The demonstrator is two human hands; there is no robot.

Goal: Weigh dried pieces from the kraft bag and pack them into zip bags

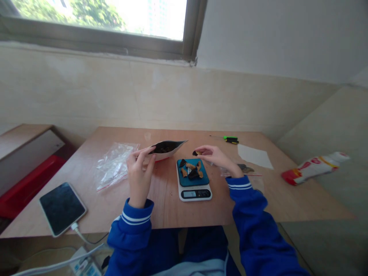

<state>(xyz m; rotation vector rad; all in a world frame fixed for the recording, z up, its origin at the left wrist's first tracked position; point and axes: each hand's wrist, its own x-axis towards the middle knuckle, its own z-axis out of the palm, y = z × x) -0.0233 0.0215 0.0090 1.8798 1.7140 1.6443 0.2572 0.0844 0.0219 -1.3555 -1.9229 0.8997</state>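
My left hand (141,168) grips the left end of an open pouch (166,155), whose mouth shows dark contents inside. Between the thumb and fingers of my right hand (214,156) is a small dark and tan dried piece (196,153), held above the back right of a kitchen scale (196,194). Several brown and black dried pieces (193,174) lie on the scale's blue top. Its display is lit, but the digits are too small to read surely.
Clear plastic zip bags (116,163) lie at the left, near a phone (62,209) on a charging cable. Right of the scale are another zip bag (244,168) with dark pieces, a white paper (255,156), screwdrivers (230,139) and a red-and-white bottle (314,168).
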